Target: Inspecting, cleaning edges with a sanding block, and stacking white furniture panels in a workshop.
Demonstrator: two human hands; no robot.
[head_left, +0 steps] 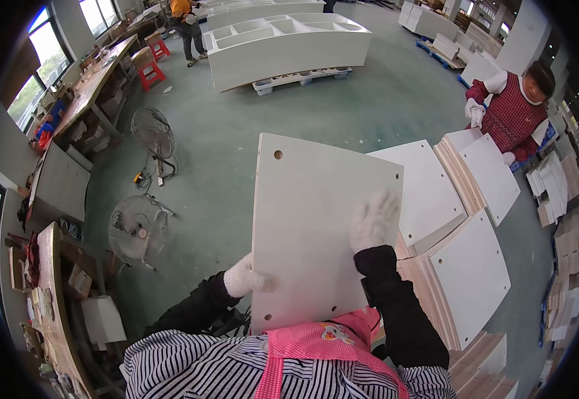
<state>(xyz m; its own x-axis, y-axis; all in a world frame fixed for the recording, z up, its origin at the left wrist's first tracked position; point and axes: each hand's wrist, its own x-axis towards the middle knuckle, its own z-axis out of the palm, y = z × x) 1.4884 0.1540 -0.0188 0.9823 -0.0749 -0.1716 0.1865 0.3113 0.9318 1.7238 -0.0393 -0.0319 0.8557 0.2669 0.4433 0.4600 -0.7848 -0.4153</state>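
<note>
A white panel (pixel 316 226) with small round holes near its corners is held up in front of my body. My left hand (pixel 246 276), in a white knit glove, grips its left edge, with the thumb on the face and the other fingers hidden behind. Flat against the panel's right side lies my gloved right hand (pixel 375 219), its fingers stretched out and slightly blurred. Just right of the panel are stacks of similar white boards (pixel 469 272) with pale wood-coloured edges. The panel's lower edge is close to my pink apron (pixel 329 339).
Two floor fans (pixel 140 229) stand at left, near cluttered workbenches (pixel 53 292). A large white compartmented unit (pixel 289 53) rests on a pallet (pixel 303 78) ahead. A co-worker (pixel 512 113) stands beside the stacks at right; another person (pixel 186 30) is far left. More boards (pixel 562 246) line the right.
</note>
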